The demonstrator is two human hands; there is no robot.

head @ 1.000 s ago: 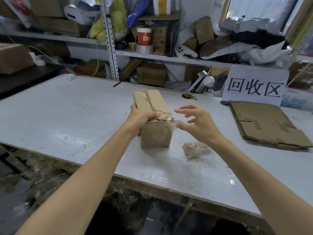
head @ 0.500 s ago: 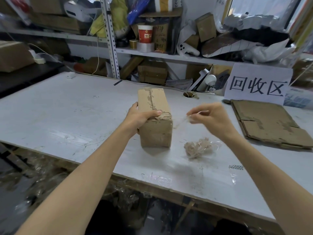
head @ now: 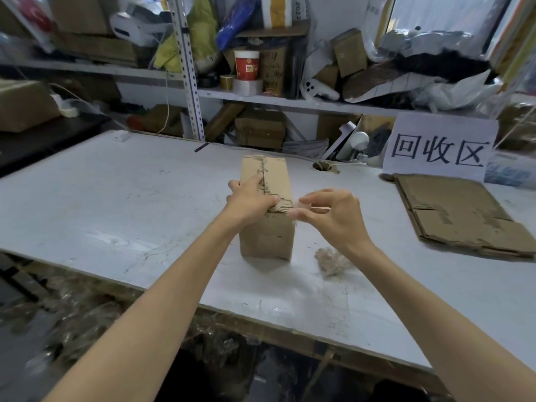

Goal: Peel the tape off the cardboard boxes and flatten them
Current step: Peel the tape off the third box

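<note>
A small brown cardboard box [head: 266,237] stands on the white table [head: 116,198], its top seam ragged where tape has torn the paper. My left hand [head: 249,198] grips the box's near top left edge, thumb lying across the top. My right hand [head: 330,216] hovers at the near top right corner with its fingers loosely curled; thumb and forefinger tips are just apart beside the torn tape edge. I cannot make out any tape between them.
A crumpled wad of peeled tape [head: 330,259] lies just right of the box. Flattened cardboard [head: 458,210] lies at the right, below a white paper sign [head: 438,149]. Cluttered shelves stand behind the table. The table's front edge [head: 261,317] runs close below my forearms.
My right hand pulled a strip of tape away to the right, then came back to the box's near right corner. My left hand slid a little further along the box top.
</note>
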